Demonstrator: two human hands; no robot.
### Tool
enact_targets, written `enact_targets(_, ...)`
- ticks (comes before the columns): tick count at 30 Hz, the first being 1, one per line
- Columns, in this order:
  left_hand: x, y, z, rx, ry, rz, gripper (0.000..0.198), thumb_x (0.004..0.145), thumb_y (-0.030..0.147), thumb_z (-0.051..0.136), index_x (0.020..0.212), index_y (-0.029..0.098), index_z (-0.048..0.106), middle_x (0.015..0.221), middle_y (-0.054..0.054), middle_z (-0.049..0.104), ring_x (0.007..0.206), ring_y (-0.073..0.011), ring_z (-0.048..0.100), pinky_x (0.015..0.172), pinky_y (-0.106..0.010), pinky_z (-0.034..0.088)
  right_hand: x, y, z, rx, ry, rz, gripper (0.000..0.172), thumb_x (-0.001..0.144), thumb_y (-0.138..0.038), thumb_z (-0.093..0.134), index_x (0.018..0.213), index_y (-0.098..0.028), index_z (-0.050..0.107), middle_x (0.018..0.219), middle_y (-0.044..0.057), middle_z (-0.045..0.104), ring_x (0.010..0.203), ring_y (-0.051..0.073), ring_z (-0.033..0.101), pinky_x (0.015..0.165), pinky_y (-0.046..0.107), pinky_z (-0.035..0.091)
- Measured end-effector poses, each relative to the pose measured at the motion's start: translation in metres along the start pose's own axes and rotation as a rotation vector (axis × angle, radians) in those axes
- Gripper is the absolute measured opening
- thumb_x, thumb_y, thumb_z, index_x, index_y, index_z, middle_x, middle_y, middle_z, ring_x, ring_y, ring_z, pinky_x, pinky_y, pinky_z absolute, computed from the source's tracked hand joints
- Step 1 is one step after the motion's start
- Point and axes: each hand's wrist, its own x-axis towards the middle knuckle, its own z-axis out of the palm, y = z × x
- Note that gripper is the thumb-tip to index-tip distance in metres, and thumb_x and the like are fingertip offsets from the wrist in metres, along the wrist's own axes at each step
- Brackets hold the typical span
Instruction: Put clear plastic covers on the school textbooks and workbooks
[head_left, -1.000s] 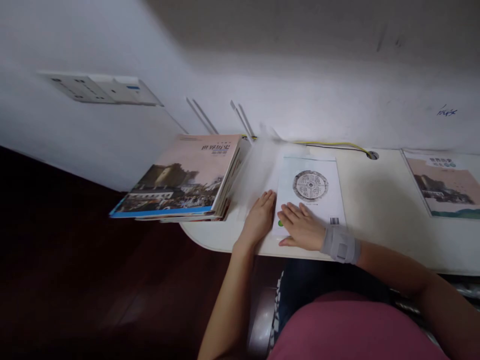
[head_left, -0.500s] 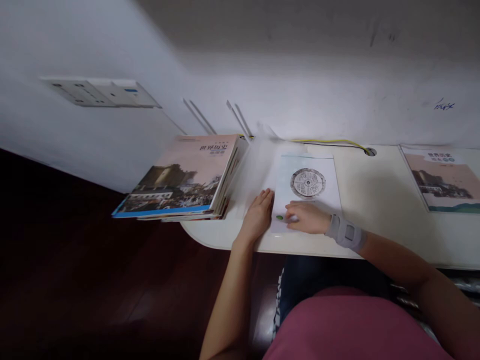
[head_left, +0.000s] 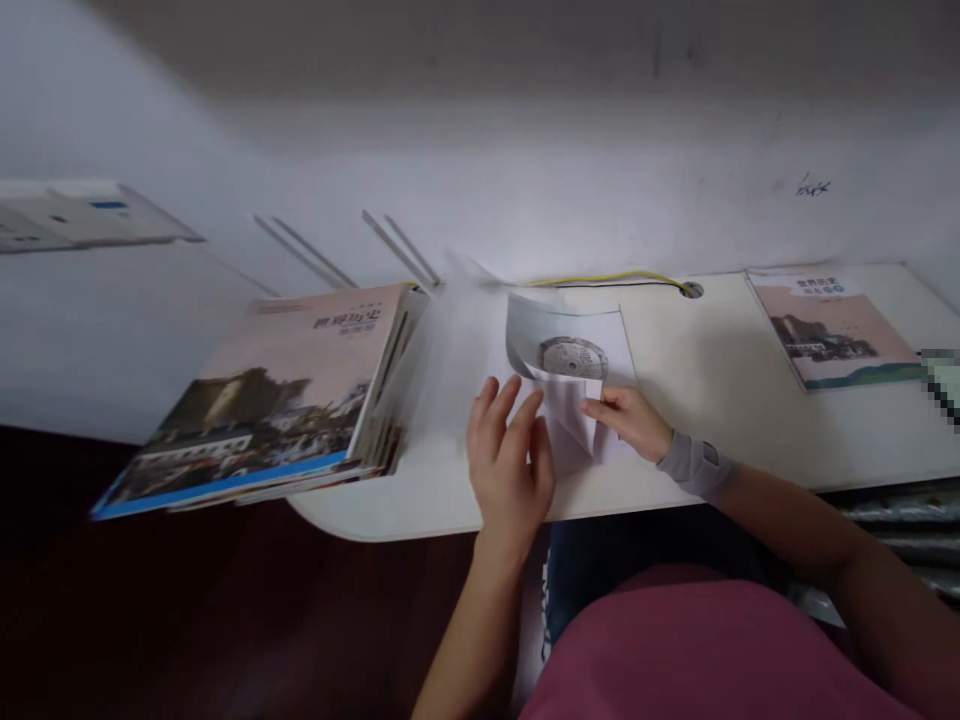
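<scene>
A thin white booklet (head_left: 611, 340) lies on the white desk in front of me, with a round grey dial-like picture on its page. That page (head_left: 555, 325) is bent up, its left side curling off the desk. My right hand (head_left: 630, 418), with a grey band on the wrist, pinches the lower part of the page. To the left of the booklet, my left hand (head_left: 510, 460) is raised with its fingers apart, holding nothing. Whether its fingertips touch the page's edge is hard to make out.
A stack of history books (head_left: 262, 390) stands at the desk's left end, jutting past the rounded edge. Another pink-covered book (head_left: 832, 325) lies at the right. Along the wall, a yellow cable (head_left: 600, 277) runs to a hole. A white device with antennas sits behind.
My right hand has taken hold of the page and lifted it from lying flat. My left hand has come up off the desk beside the booklet. The view has shifted right.
</scene>
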Motion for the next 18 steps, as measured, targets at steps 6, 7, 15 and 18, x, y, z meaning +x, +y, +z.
enact_targets(6, 0.019, 0.062, -0.001, -0.147, 0.017, 0.053, 0.036, 0.091, 0.02, 0.048, 0.126, 0.027, 0.051, 0.132, -0.007, 0.054, 0.131, -0.0261, 0.043, 0.106, -0.051, 0.038, -0.009, -0.005, 0.003, -0.045, -0.136, -0.039, 0.039, 0.093, -0.044, 0.039, 0.073, -0.016, 0.059, 0.073, 0.002, 0.065, 0.073, 0.014, 0.064, 0.07, 0.028, 0.049)
enact_targets(7, 0.019, 0.061, 0.005, -0.147, -0.008, 0.036, 0.037, 0.091, 0.021, 0.047, 0.129, 0.026, 0.049, 0.133, -0.008, 0.052, 0.132, -0.0259, 0.041, 0.107, -0.05, 0.038, -0.011, -0.005, -0.001, -0.161, -0.104, -0.081, 0.037, 0.094, -0.039, 0.038, 0.076, -0.016, 0.061, 0.077, 0.003, 0.067, 0.077, 0.015, 0.065, 0.072, 0.029, 0.049)
enact_targets(15, -0.001, 0.014, 0.024, -0.138, 0.074, -0.268, 0.039, 0.093, 0.029, 0.045, 0.132, 0.023, 0.045, 0.138, -0.012, 0.046, 0.131, -0.0229, 0.042, 0.105, -0.042, 0.039, -0.012, 0.0, 0.009, -1.23, -0.27, -0.546, 0.046, 0.08, -0.038, 0.067, 0.116, -0.01, 0.056, 0.127, 0.02, 0.054, 0.117, 0.032, 0.051, 0.091, 0.043, 0.045)
enact_targets(18, -0.003, 0.005, 0.012, -0.106, 0.084, -0.292, 0.038, 0.092, 0.029, 0.048, 0.129, 0.022, 0.049, 0.136, -0.012, 0.047, 0.13, -0.0236, 0.043, 0.104, -0.042, 0.039, -0.002, -0.002, 0.028, -1.323, -0.403, -0.582, 0.042, 0.081, -0.038, 0.067, 0.113, -0.013, 0.058, 0.115, 0.016, 0.06, 0.104, 0.031, 0.057, 0.079, 0.041, 0.049)
